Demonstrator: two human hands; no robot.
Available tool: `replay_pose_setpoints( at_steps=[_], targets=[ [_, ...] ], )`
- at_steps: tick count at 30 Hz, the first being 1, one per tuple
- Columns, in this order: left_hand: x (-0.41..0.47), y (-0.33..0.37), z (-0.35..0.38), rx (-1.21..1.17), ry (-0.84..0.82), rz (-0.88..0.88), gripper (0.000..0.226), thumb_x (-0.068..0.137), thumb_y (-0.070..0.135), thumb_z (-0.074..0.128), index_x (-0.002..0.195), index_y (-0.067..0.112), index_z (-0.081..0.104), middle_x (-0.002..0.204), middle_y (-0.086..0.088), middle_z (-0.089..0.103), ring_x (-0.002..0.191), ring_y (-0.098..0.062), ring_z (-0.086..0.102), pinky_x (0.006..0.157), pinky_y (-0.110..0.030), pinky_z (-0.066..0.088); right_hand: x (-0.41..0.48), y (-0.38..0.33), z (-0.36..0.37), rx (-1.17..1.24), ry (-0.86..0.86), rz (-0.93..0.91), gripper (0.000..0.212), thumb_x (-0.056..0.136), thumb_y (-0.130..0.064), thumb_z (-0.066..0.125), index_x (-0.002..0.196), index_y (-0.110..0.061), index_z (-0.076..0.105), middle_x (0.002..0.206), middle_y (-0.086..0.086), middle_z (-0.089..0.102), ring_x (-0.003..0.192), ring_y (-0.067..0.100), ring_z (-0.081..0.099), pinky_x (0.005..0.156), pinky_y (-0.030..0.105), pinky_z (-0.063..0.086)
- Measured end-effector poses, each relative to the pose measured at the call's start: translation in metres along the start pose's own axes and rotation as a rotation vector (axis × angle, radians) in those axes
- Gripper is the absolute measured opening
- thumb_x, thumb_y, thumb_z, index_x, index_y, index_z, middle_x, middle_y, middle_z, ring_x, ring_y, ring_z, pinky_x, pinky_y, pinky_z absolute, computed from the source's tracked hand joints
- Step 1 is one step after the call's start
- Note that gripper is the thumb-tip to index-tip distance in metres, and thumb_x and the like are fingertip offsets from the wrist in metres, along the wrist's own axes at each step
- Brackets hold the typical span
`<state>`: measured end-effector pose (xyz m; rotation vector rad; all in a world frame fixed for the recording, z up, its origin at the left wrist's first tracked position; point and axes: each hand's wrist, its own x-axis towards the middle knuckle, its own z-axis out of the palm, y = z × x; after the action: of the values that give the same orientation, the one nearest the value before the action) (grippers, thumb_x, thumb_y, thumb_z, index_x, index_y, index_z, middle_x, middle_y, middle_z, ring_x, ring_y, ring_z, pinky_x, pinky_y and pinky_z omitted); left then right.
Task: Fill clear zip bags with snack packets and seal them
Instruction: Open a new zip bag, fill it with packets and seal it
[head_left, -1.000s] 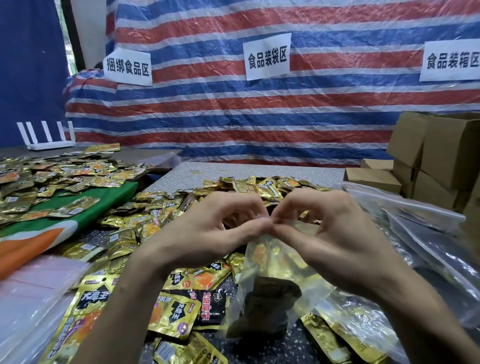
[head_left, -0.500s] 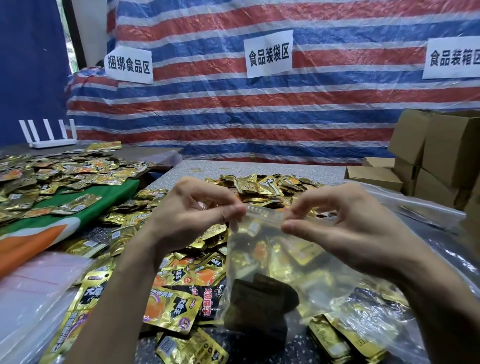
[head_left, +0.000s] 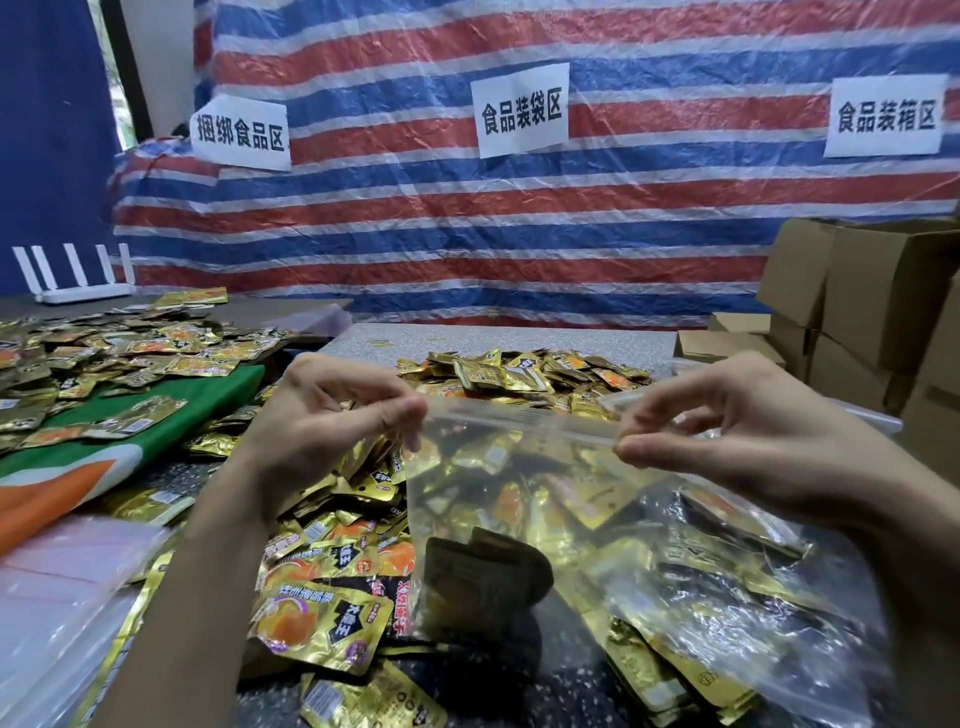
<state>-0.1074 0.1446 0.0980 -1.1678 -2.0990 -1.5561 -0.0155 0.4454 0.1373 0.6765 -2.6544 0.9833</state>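
A red, white and blue striped tarpaulin (head_left: 519, 234) forms the backdrop. Below it, the speckled counter (head_left: 493, 338) carries a wide heap of gold snack packets (head_left: 524, 371), which spreads toward the viewer. Brown cardboard boxes (head_left: 883, 296) are stacked at the right. A green and orange cloth (head_left: 156, 441) at the left bears more packets.

The clear zip bag (head_left: 519, 483) hangs above the counter at centre, between both hands, with its zip strip stretched level. Dark packets (head_left: 483, 571) sit near its bottom.

The left hand (head_left: 322, 426) pinches the left end of the strip between thumb and forefinger. The right hand (head_left: 753, 431) pinches the right end likewise, its other fingers loosely curled.

Three white paper signs (head_left: 522, 109) hang on the tarpaulin. A white router (head_left: 78, 291) stands at the far left.
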Motion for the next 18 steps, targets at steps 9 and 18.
replay_pose_setpoints(
  at_steps=[9,18],
  targets=[
    [-0.001,-0.004,-0.003,0.016,0.040,-0.039,0.009,0.079,0.020,0.070,0.078,0.017,0.078,0.068,-0.005,0.073,0.065,-0.016,0.067,0.061,-0.022,0.053,-0.004,0.005,-0.007,0.041,0.016,0.048,0.015,0.071,-0.043,0.073,0.076,-0.030,0.078,0.075,-0.008,0.075,0.067,0.002,0.066,0.061,0.013,0.048],
    [-0.001,0.025,0.005,0.041,-0.017,0.018,0.014,0.082,0.026,0.072,0.073,0.016,0.077,0.063,-0.006,0.070,0.052,-0.011,0.059,0.050,-0.015,0.045,-0.041,-0.024,-0.015,-0.112,0.115,0.107,0.039,0.072,-0.054,0.069,0.067,-0.016,0.072,0.064,0.006,0.067,0.056,0.019,0.058,0.054,0.035,0.046]
  ],
)
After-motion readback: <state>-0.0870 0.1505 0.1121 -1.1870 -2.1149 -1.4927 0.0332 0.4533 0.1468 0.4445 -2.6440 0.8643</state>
